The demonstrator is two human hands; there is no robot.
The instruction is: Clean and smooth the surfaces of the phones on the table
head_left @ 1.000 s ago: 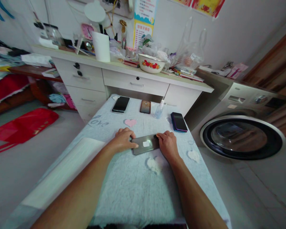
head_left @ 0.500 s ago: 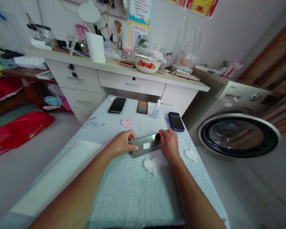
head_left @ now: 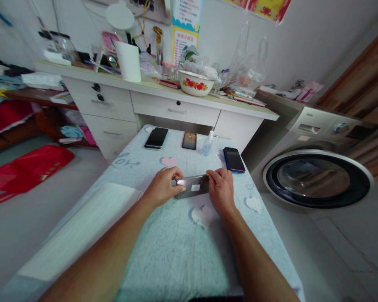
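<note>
At counter [head_left: 182, 251] middle, left grip [head_left: 163, 185] and right grip [head_left: 221, 189] are both clamped on phone [head_left: 187, 191], one per end, spread narrowly. Long axis is set roughly left-right; phone is tipped, white label [head_left: 195, 188] seen on near face.

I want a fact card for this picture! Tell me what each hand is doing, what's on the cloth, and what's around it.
Left hand: gripping the left end of a gray phone-shaped thing
Right hand: gripping its right end
Sticker: small, white, on the gray side facing up
Cloth: pale, with printed hearts
Far end: black-screened phone, brown phone-sized thing, spray bottle
Right edge: purple-edged phone
Left side: long white strip
Beyond: desk with flowered bowl
Off to the right: washing machine
</note>
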